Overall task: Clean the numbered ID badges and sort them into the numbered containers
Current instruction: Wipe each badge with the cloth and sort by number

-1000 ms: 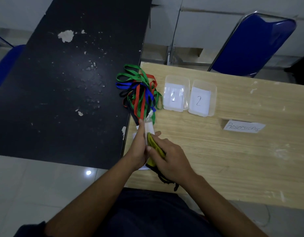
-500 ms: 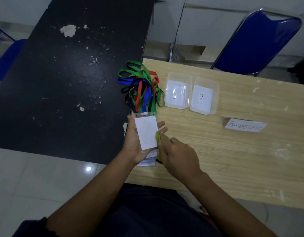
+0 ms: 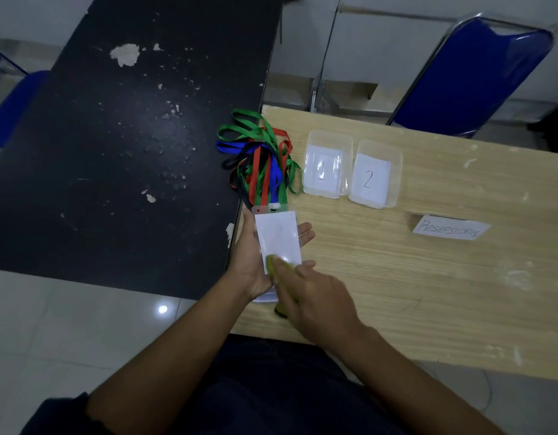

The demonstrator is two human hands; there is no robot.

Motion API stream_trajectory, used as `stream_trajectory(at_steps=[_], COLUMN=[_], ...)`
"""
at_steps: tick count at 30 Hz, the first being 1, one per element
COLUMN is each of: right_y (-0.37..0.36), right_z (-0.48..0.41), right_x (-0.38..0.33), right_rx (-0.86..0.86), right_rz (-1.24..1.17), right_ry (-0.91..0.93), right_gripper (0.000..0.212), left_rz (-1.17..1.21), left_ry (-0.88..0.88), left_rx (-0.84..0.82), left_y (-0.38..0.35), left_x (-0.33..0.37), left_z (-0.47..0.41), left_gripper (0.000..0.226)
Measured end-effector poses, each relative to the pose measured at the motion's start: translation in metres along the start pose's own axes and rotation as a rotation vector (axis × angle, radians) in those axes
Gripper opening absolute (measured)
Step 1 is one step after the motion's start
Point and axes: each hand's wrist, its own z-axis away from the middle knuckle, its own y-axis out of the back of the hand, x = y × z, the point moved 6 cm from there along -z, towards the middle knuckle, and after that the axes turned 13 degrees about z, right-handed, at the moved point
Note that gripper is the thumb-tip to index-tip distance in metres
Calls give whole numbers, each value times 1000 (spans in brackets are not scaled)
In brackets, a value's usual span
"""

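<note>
Badge [image 3: 277, 237] flat on left hand [image 3: 248, 262], yellow cloth [image 3: 271, 265] under right hand [image 3: 315, 296]

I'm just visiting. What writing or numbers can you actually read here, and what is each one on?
"1": paper label in the clear container beside the lanyards.
"2": paper label in the second clear container, to its right.
"Resepsionis": handwritten paper slip on the wooden table.
Badge on the left hand, under the right hand and its cloth: the face looks blank, no number readable.
</note>
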Motion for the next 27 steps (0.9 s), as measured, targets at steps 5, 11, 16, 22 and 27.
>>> stream_trajectory(at_steps=[5,11,16,22,27], right_y=[7,2,-5,8,5], right_z=[-14,-24,-18,-45,-45], right_x=[24,18,16,21,19], right_rx=[24,45,16,145,128], right_rz=[166,-9,17,-216,-167], right_ry=[-11,-64,-18,-195,-132], right_gripper=[42,47,43,41,42], left_rz=[-74,-198,-182,-264,-278], left_ry=[31,38,54,13,2], left_rx=[93,122,125,178,229], left_y=[9,2,10,7,13], left_x=[-9,-7,-7,-8,-10], left_z=[6,5,11,12,17], left_gripper=[79,75,75,65,65])
